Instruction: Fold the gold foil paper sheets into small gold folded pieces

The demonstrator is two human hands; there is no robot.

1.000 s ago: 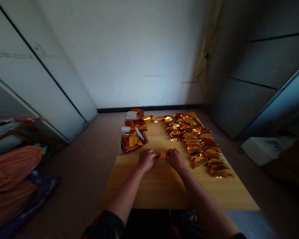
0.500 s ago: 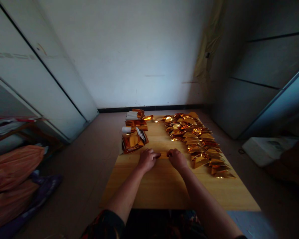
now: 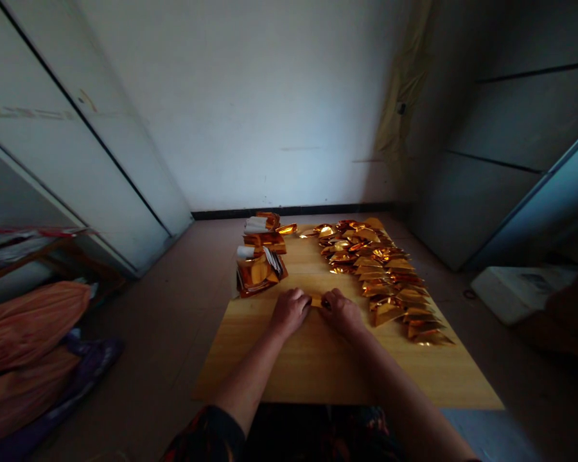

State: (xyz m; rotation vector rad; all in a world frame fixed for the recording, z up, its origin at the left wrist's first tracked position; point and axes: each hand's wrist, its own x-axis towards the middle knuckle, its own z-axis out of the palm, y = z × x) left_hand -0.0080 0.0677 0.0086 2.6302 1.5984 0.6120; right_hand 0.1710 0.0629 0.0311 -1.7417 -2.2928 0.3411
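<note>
A small folded piece of gold foil paper (image 3: 316,301) lies between my hands, just above the wooden table (image 3: 313,366). My left hand (image 3: 290,310) grips its left end with curled fingers. At its other end, my right hand (image 3: 341,310) is closed in the same way. Most of the paper is hidden by my fingers. Right of my hands spread rows of folded gold foil pieces (image 3: 385,276), overlapping one another. Beyond my left hand rests a stack of gold foil sheets (image 3: 260,273), with some white edges showing.
More foil bundles (image 3: 261,222) sit at the table's far left corner. A pale wall (image 3: 270,115) rises behind the table. Orange cloth (image 3: 33,327) hangs at the left, and a white box (image 3: 496,292) stands on the floor at the right.
My fingers have curled further round the ends of the foil paper, and my hands have come slightly closer together. The piles on the table have stayed put.
</note>
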